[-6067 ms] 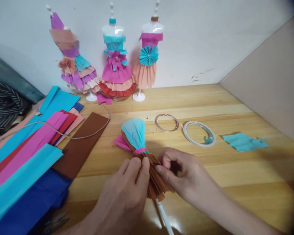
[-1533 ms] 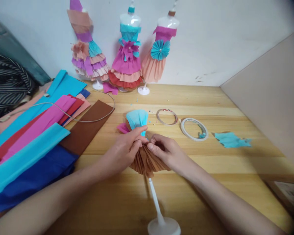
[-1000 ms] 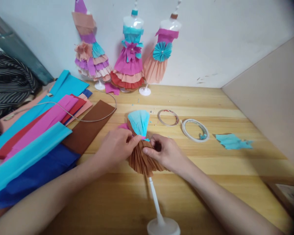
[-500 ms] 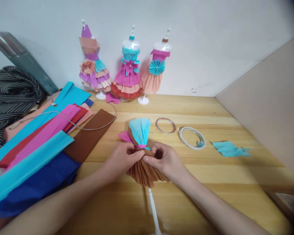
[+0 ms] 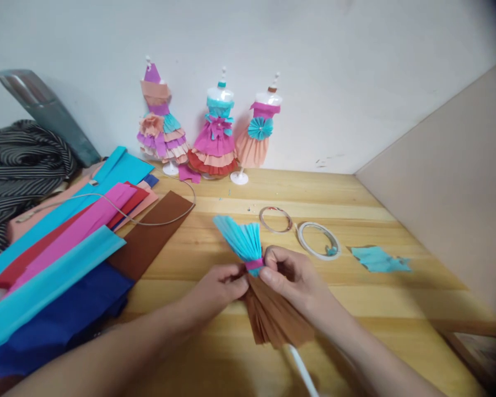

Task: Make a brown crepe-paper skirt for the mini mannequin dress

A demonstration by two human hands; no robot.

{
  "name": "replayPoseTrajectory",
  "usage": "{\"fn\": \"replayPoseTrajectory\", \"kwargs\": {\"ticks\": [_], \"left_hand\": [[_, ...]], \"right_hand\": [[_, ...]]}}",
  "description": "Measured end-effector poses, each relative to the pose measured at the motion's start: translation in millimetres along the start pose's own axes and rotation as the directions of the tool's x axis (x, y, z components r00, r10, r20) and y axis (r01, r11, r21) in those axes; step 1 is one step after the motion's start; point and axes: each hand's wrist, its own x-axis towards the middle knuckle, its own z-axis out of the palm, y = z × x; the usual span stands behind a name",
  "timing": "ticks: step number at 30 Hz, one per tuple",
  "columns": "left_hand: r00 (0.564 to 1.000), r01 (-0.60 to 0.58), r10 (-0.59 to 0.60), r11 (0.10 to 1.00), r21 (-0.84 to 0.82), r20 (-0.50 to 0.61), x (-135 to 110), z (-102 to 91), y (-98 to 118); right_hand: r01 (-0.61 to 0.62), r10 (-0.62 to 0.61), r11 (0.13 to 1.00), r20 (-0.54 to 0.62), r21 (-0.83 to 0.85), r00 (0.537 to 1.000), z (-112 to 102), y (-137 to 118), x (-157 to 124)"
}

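A small paper dress (image 5: 273, 317) on a white stand lies tilted on the wooden table (image 5: 397, 298). It has a pleated brown skirt, a pink waistband and a fanned turquoise top (image 5: 240, 238). My left hand (image 5: 217, 288) pinches the dress at the waist from the left. My right hand (image 5: 289, 275) grips the waist from the right, fingers curled. The white stand rod (image 5: 303, 372) pokes out below the skirt.
Three dressed mannequins (image 5: 215, 135) stand by the back wall. Sheets of crepe paper (image 5: 58, 259) with a thin cord cover the left. Two tape rings (image 5: 317, 240) and a turquoise scrap (image 5: 378, 259) lie to the right. Striped fabric (image 5: 20, 165) sits far left; a board wall (image 5: 450, 182) rises on the right.
The dress has turned: its turquoise top now points up-left and the skirt down-right. Both hands stay at the waist. The view has tilted up, so the stand's base has left the frame.
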Motion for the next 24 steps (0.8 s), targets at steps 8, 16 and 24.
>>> {"fn": "replayPoseTrajectory", "kwargs": {"ticks": [8,16,24], "left_hand": [[0.990,0.126,-0.126,0.992,0.002,-0.058,-2.8,6.3,-12.6],[0.998,0.022,-0.049,0.864,-0.503,-0.041,-9.2,13.2,-7.1],[0.999,0.028,-0.037,0.883,-0.468,-0.011,-10.2,14.5,-17.7]], "right_hand": [[-0.060,0.066,0.992,0.058,-0.107,0.996,0.6,15.3,-1.8],[0.089,-0.058,0.961,0.124,-0.262,0.991,2.1,-3.5,-11.6],[-0.032,0.036,0.992,0.028,-0.122,0.999,-6.2,-10.9,-12.3]]}}
